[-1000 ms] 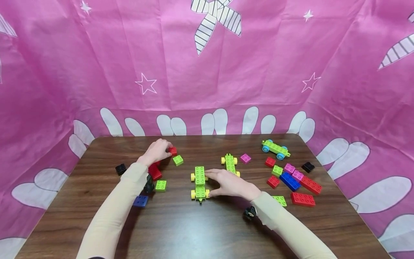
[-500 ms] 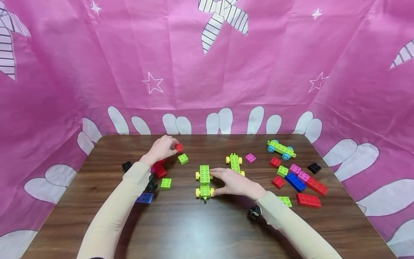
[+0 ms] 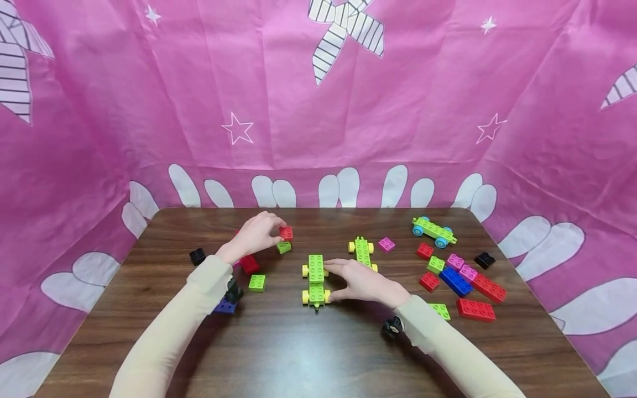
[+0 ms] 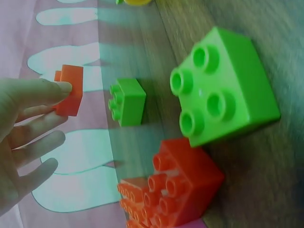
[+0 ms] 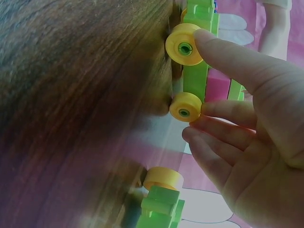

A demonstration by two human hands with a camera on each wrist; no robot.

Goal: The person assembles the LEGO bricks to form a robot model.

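Note:
My left hand (image 3: 257, 235) pinches a small red brick (image 3: 286, 232) between thumb and fingers. In the left wrist view this red brick (image 4: 72, 92) stands off the table, beyond a small green brick (image 4: 130, 102); in the head view it overlaps that green brick (image 3: 284, 247). My right hand (image 3: 365, 282) lies beside a green toy car base (image 3: 316, 296) with yellow wheels, a long green brick (image 3: 316, 268) stacked on it. The right wrist view shows thumb and forefinger spread, the thumb tip at one yellow wheel (image 5: 184, 44), fingers by the other. A pink brick (image 5: 218, 85) sits between base and green brick.
Another yellow-wheeled base (image 3: 362, 251) and a pink brick (image 3: 386, 244) stand behind my right hand. A blue-wheeled base (image 3: 433, 229) and several bricks lie at right. Near my left arm are a green brick (image 3: 257, 282), red brick (image 3: 249, 263), black brick (image 3: 197, 256) and blue brick (image 3: 225, 305).
The left hand has taken up the small red brick and brought it right, over the green brick's far edge. My right hand stays by the car base. The head view has swung slightly left.

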